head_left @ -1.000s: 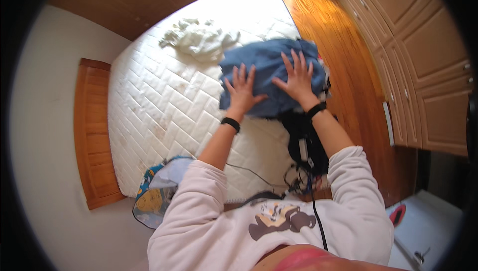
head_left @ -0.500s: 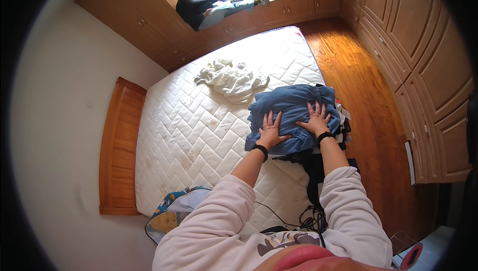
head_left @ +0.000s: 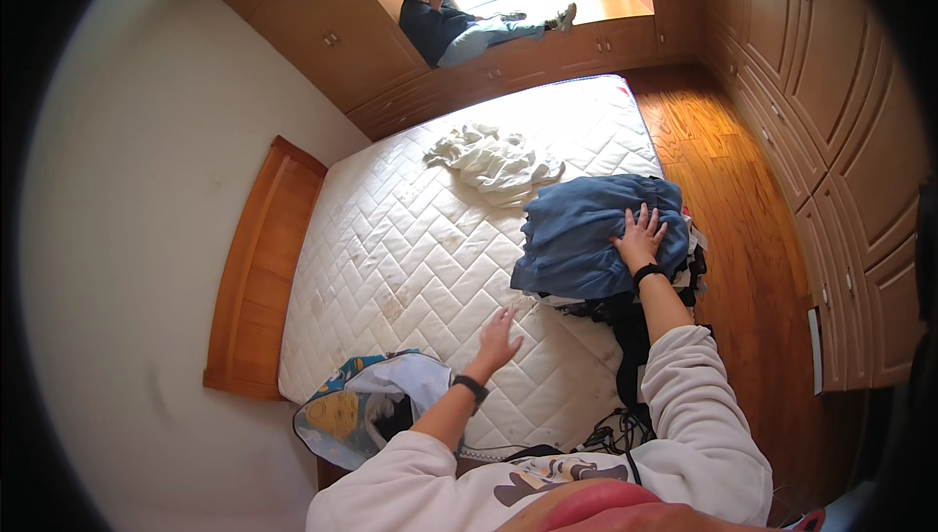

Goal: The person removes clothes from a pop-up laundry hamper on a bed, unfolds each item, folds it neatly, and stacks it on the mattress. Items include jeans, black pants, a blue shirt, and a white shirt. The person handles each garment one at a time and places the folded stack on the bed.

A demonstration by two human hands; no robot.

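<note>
A folded blue garment (head_left: 576, 239) lies on top of a pile of dark and white clothes (head_left: 625, 312) at the mattress's right edge. My right hand (head_left: 640, 239) rests flat on it, fingers spread. Off the pile, my left hand (head_left: 498, 341) is over the bare quilted mattress (head_left: 391, 268), its fingers stretched out and holding nothing. Below and left of that hand stands a patterned fabric bag (head_left: 337, 410), blue and yellow with a pale lining; its top gapes and something dark shows inside.
A crumpled cream cloth (head_left: 493, 163) lies farther up the mattress. Black cables (head_left: 616, 431) are bunched near my body. A wooden headboard (head_left: 262, 273) stands at the left, wooden cabinets (head_left: 831, 141) along the right. A person (head_left: 454, 29) sits on the window ledge.
My left hand has lifted off the blue garment and moved down and left toward the bag. My right hand remains on the garment. The view has shifted a little, showing more of the bag.
</note>
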